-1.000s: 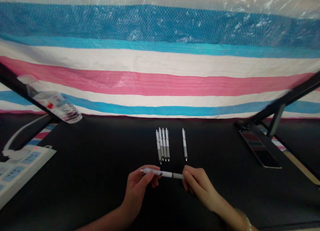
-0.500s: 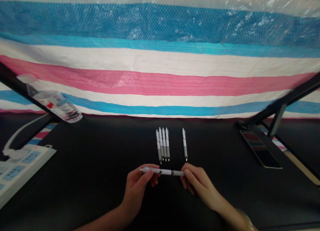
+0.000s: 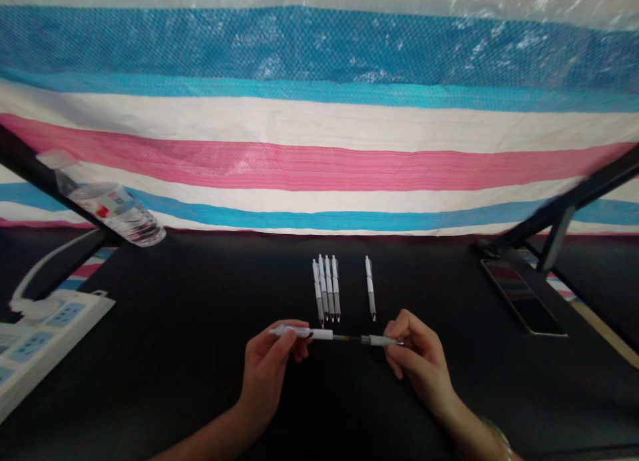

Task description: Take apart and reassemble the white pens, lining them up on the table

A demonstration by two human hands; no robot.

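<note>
My left hand is closed on the white upper barrel of a click pen, held level above the black table. My right hand pinches the pen's grey front grip near its tip. The two parts are apart, and a thin ink refill bridges the gap between them. Just beyond the hands lie several white-and-grey pens side by side. A single matching pen lies a little to their right.
A white power strip with a plug and cord is at the left. Behind it a clear plastic bottle leans by a black bar. A phone lies at the right, beside another black bar. A striped sheet hangs behind the table.
The pen's grey grip has come away from the white barrel, baring the refill. My right hand has moved right with the grip; my left hand has shifted slightly left.
</note>
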